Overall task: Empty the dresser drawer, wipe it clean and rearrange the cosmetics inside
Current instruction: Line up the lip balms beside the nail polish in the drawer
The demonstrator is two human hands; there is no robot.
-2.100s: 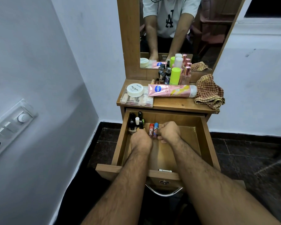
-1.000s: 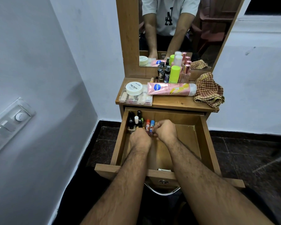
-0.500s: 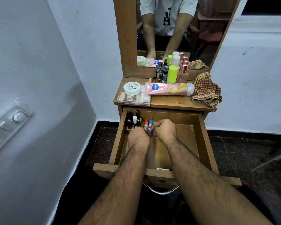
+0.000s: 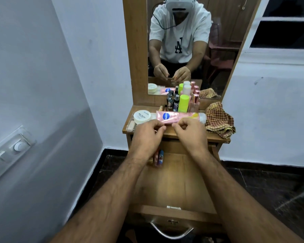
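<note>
The wooden dresser drawer (image 4: 175, 183) is pulled out below me, its floor mostly bare. Red and blue lip balm sticks (image 4: 159, 157) stand at its back left, partly hidden by my left wrist. My left hand (image 4: 147, 137) and my right hand (image 4: 191, 135) are raised over the front edge of the dresser top, fingertips pinched toward each other just in front of the pink cream tube (image 4: 179, 117). I cannot tell whether they grip the tube or some small item. The mirror shows a small orange thing between the fingers.
On the dresser top (image 4: 172, 133) are a white jar (image 4: 142, 116) on a clear case (image 4: 131, 126), a green-capped bottle (image 4: 183, 102), dark small bottles (image 4: 172, 103), pink perfume bottles (image 4: 194, 104) and a checked cloth (image 4: 218, 120). White walls close in on both sides. A switch panel (image 4: 7, 151) hangs on the left wall.
Both hands have come up out of the back of the drawer to the front edge of the dresser top. My head has tilted up, so the mirror shows more.
</note>
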